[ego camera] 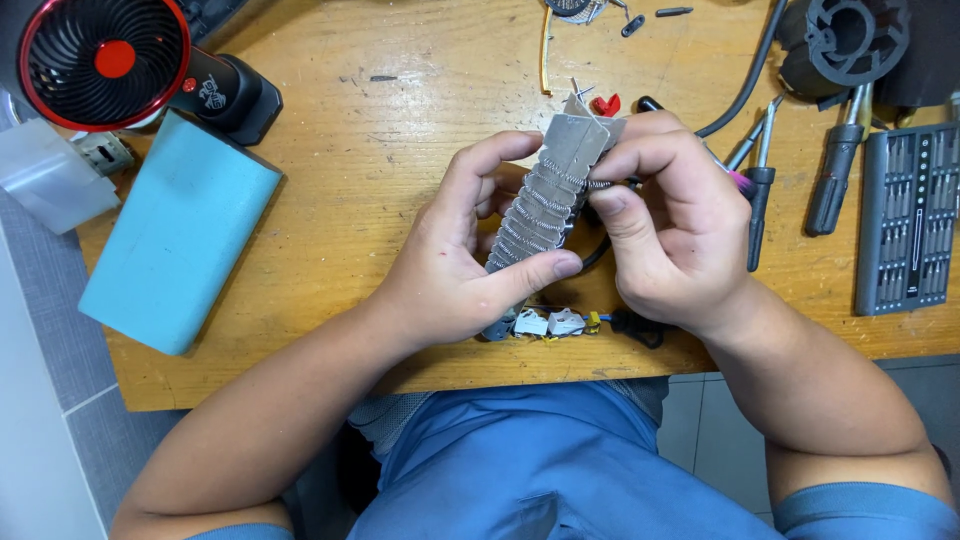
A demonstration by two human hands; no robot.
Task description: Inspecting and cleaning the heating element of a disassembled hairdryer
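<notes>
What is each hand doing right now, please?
Left hand: closed on the heating element, thumb at its lower end.
Right hand: closed on the same heating element, pinching near its top.

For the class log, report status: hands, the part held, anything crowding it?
Left hand and right hand both grip the grey flat heating element wound with coiled wire. Held above wooden bench. Nothing crowds it.

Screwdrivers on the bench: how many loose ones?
3 screwdrivers: a large dark-handled one beside the bit set, two slim ones by the right hand. Others may be hidden.
</notes>
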